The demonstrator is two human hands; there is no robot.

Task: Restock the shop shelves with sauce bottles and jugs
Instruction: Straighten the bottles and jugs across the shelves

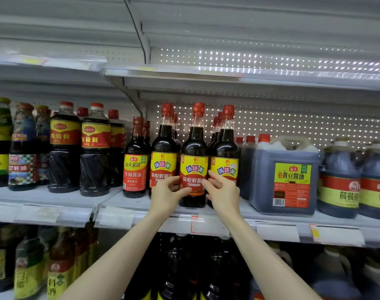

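Dark soy sauce bottle (193,156) with a red cap stands upright at the front edge of the middle shelf (271,221), between two matching bottles. Left hand (166,194) and right hand (222,191) clasp its lower label from either side. Just right sits a soy sauce jug (286,176).

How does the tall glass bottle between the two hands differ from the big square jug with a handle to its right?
The tall glass bottle has a long thin neck; the square translucent jug is squat, wide, with a moulded handle. The left hand and right hand touch the bottle; nothing touches the jug. Both hold dark sauce, upright, with red caps.
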